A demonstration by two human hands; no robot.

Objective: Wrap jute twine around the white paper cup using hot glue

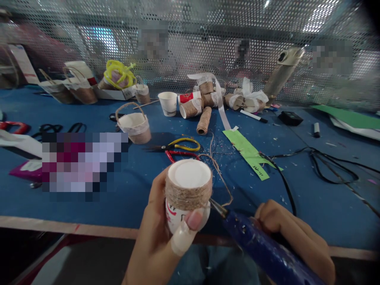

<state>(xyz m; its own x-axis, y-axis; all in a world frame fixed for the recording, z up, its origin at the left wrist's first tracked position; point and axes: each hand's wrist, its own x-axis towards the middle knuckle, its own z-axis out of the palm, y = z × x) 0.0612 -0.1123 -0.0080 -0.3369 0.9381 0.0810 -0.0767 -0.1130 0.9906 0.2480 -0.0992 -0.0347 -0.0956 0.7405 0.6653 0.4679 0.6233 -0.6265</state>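
Note:
My left hand [166, 233] is wrapped round a paper cup [175, 215], its thumb bandaged and pressed on the printed side. The cup is upside down, with its white base on top. Brown twine [190, 196] winds round the upper part, and a loose length of twine [218, 170] trails from it across the table. In my right hand [293, 233] is a blue glue gun [261, 241]. Its metal nozzle points left and meets the cup's side at the lower edge of the twine, though exact contact is hard to make out.
Yellow-handled scissors [185, 144] and a red-handled tool [169, 156] lie just beyond the cup. Behind them are a twine spool [204, 120], a small basket [135, 126] and a plain cup [168, 104]. Green paper [247, 154] and a black cable [329, 158] lie right. A perforated screen [184, 51] closes the back.

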